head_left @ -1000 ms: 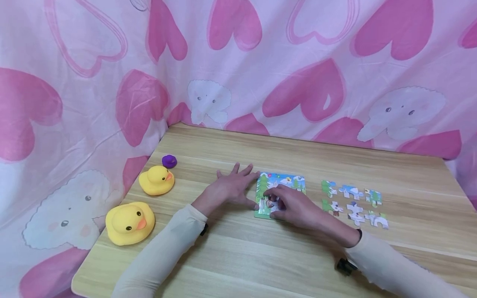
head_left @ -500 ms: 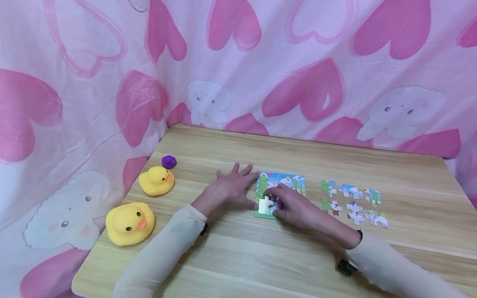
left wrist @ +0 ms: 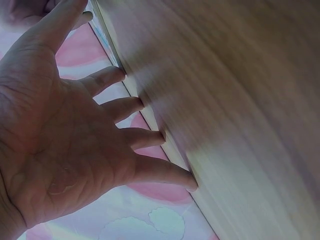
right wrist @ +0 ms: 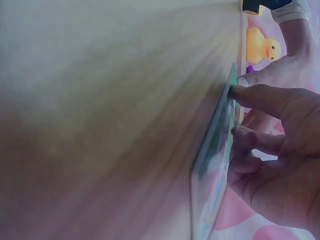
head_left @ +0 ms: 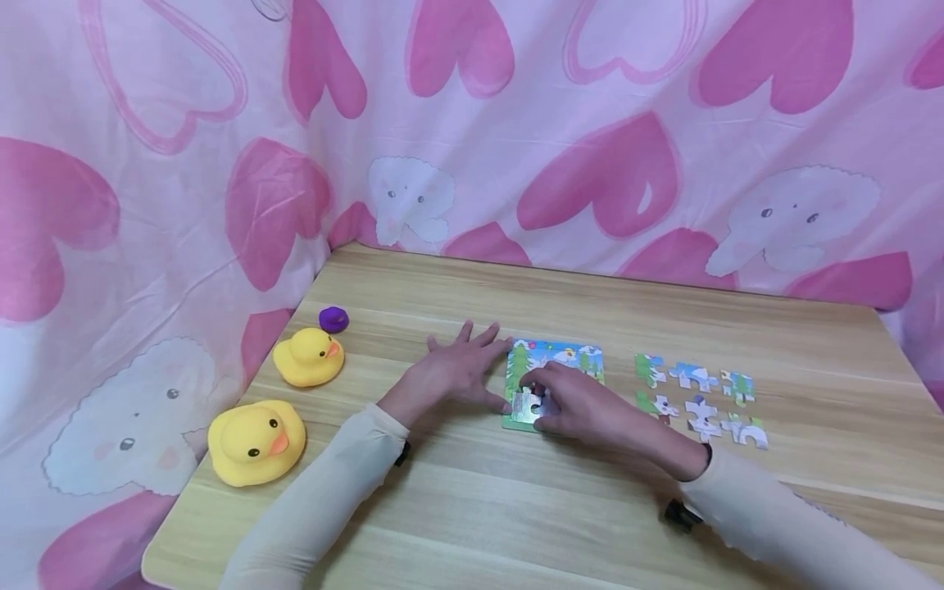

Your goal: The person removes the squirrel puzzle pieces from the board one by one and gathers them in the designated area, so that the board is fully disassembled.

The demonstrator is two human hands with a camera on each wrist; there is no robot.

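Left hand point(head_left: 459, 370): splayed, empty, just left of square glossy puzzle point(head_left: 522, 362)
Right hand point(head_left: 588, 406): bent fingers touching it, grip unclear
Bench point(head_left: 472, 516): wood-grained

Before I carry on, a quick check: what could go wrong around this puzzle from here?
The right hand covers part of the puzzle board, so a badly seated piece could go unnoticed.
The loose pieces lie close to the right forearm, which might brush them if it swings right.
The left hand sits at the board's left edge, so a rightward push might slide it.
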